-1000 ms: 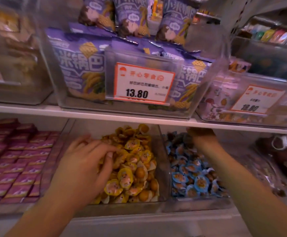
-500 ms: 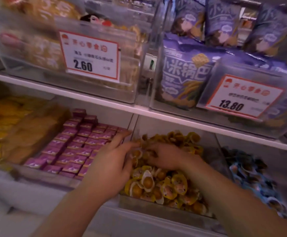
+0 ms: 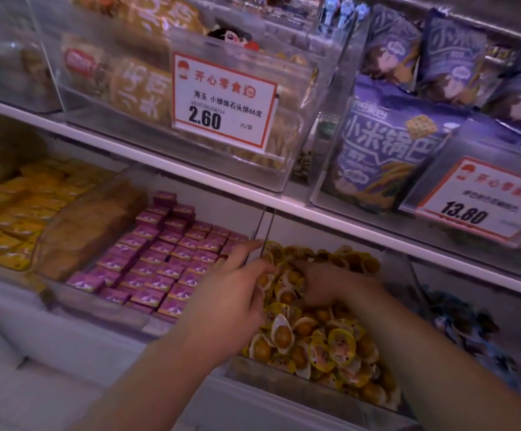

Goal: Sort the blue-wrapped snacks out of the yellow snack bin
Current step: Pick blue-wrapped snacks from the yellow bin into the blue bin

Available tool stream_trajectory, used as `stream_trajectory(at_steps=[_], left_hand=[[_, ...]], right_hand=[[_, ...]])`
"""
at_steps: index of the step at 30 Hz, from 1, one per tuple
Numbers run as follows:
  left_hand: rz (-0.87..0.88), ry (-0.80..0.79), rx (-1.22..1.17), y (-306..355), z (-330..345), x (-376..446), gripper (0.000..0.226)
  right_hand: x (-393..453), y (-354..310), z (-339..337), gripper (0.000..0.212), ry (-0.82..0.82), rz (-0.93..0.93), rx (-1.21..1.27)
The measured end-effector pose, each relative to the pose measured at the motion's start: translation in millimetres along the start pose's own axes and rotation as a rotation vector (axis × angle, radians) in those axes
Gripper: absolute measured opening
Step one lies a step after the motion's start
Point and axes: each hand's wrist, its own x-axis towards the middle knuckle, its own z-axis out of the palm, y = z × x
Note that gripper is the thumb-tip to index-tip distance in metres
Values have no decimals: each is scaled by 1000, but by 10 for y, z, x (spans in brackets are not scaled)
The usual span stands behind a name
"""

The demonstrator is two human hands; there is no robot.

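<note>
The yellow snack bin (image 3: 284, 390) is a clear tub on the lower shelf, heaped with round yellow-wrapped snacks (image 3: 340, 343). My left hand (image 3: 234, 297) rests on the left side of the heap, index finger stretched along the bin's divider wall. My right hand (image 3: 327, 283) lies palm down on the middle of the heap, its fingertips buried among the wrappers. I see no blue wrapper among the yellow ones. The blue-wrapped snacks (image 3: 461, 325) lie in the neighbouring clear bin to the right, blurred.
Left of the yellow bin is a bin of purple boxed snacks (image 3: 159, 262), then yellow packets (image 3: 13, 213). A white shelf board (image 3: 315, 213) runs just above my hands. It carries clear bins with price tags (image 3: 222, 101) and purple bags (image 3: 386, 150).
My right hand left the blue bin and came over onto the yellow heap beside my left hand. The view swung left. Over the last half second both hands barely shifted.
</note>
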Motion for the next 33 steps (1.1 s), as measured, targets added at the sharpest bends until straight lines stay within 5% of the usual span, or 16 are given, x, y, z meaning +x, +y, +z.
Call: stream_trajectory(at_steps=[4, 13, 16, 21, 23, 26, 27, 30, 33], left_hand=[[-25, 18, -15, 15, 31, 12, 42], [-74, 49, -61, 0, 93, 66, 46], [-66, 66, -87, -28, 79, 84, 45], [-76, 56, -79, -22, 55, 86, 42], [-78, 60, -68, -2, 47, 79, 42], [-73, 63, -76, 0, 42, 77, 39], [-72, 67, -81, -7, 44, 82, 38], [-73, 75, -83, -16, 56, 88, 36], [-68, 85, -81, -6, 63, 84, 38]], right_hand=[[21, -61, 59, 88, 132, -106, 167], [-62, -90, 10, 40, 95, -241, 1027], [-137, -80, 0, 47, 7, -262, 1343], [-466, 79, -65, 31, -213, -225, 1518], [-623, 115, -166, 23, -197, -175, 1436], [-847, 180, -322, 12, 116, -91, 515], [-905, 201, -350, 15, 104, -99, 287], [-1036, 207, -328, 43, -106, -122, 101], [-1062, 176, -364, 71, -136, -124, 85]])
